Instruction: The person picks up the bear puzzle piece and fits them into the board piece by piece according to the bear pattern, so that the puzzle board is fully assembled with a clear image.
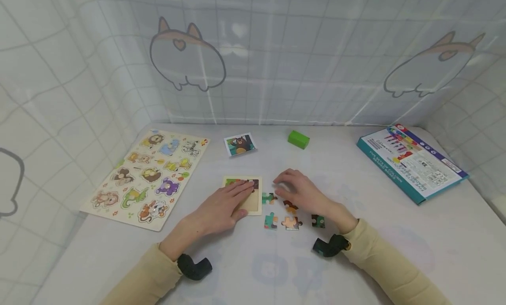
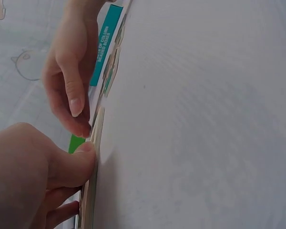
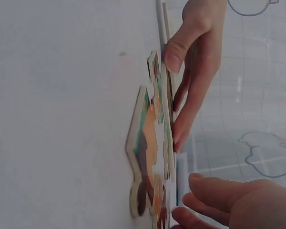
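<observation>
My left hand (image 1: pixel 222 208) lies over a small wooden puzzle tray (image 1: pixel 254 209), its fingers extended across the frame and its thumb at the near edge. Part of a picture in green, red and brown shows in the tray's upper area; the fingers hide some of it. Just right of the tray, my right hand (image 1: pixel 302 191) hovers above loose jigsaw pieces, fingers slightly bent and nothing seen between them. Those pieces include a teal one (image 1: pixel 270 221), a peach one (image 1: pixel 291 223), a dark green one (image 1: pixel 318 221) and an orange-brown one (image 1: pixel 290 206) partly under the hand.
An animal puzzle board (image 1: pixel 130 199) lies at the left. Toward the back are a bear picture card (image 1: pixel 240 144) and a green block (image 1: pixel 298 139). A teal-edged flat box (image 1: pixel 413 162) sits at the right. Curtain-like walls with printed animals rise behind the table.
</observation>
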`<state>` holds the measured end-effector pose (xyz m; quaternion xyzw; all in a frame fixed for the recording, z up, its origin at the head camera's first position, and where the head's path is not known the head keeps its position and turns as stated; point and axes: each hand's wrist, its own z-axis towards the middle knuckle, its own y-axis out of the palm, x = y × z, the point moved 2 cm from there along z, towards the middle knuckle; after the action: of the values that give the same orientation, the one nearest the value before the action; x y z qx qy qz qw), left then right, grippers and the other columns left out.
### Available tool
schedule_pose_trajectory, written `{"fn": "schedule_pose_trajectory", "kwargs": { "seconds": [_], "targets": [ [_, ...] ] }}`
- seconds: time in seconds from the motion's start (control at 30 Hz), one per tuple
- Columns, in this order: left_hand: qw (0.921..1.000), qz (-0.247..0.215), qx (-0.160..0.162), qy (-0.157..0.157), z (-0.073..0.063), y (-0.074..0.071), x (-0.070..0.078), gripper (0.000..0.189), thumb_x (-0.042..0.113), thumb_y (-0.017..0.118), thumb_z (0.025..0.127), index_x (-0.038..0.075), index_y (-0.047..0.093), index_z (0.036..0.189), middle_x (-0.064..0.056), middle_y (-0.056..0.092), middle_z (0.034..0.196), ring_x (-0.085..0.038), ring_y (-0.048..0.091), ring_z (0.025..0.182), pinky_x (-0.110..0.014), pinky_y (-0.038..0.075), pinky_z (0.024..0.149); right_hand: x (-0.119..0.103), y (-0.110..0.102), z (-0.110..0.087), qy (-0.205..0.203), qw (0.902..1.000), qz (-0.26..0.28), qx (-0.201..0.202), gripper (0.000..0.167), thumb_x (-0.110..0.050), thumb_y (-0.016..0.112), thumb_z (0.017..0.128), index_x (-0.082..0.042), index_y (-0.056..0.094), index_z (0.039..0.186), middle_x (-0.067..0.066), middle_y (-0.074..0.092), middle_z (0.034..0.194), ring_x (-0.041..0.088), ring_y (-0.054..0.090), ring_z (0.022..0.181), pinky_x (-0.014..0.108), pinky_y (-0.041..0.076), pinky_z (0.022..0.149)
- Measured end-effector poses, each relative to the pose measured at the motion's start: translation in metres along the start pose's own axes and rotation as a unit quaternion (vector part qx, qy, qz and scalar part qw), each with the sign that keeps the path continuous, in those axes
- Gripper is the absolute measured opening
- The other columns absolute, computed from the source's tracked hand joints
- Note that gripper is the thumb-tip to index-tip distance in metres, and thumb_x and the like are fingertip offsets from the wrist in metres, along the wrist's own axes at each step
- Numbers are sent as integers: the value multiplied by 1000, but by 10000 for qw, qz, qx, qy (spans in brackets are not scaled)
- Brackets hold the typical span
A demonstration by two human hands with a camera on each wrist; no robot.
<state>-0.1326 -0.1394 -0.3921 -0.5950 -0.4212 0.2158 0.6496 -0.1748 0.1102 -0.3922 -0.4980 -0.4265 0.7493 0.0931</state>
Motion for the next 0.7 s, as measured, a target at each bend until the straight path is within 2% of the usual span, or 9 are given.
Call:
{"fn": "schedule_pose_trajectory", "kwargs": {
  "seconds": [0.4, 0.53, 0.7],
  "targets": [
    [9996, 190, -60, 200, -1, 0, 2, 61, 32, 54, 102, 14, 34, 157, -3, 28, 165, -26, 21, 153, -50, 27, 123, -4, 9, -1, -375, 9990, -213, -121, 24, -22, 78, 89, -9, 72, 107, 6, 60, 120, 24, 54, 114, 43, 49, 98],
    [9996, 153, -5, 218, -1, 1, 2, 60, 32, 54, 102, 13, 35, 156, -4, 28, 165, -27, 21, 153, -51, 25, 123, -5, 12, -2, -480, 9982, -347, -77, 21, -23, 79, 88, -11, 73, 104, 6, 59, 121, 24, 52, 115, 42, 49, 97],
    [9991, 316, 159, 254, -1, 3, 2, 59, 33, 55, 102, 14, 38, 155, -6, 29, 163, -29, 21, 153, -49, 24, 124, -4, 14, -2, -573, 9975, -420, -10, 19, -22, 78, 88, -11, 72, 102, 6, 59, 120, 23, 52, 113, 41, 50, 94]
  ]
}}
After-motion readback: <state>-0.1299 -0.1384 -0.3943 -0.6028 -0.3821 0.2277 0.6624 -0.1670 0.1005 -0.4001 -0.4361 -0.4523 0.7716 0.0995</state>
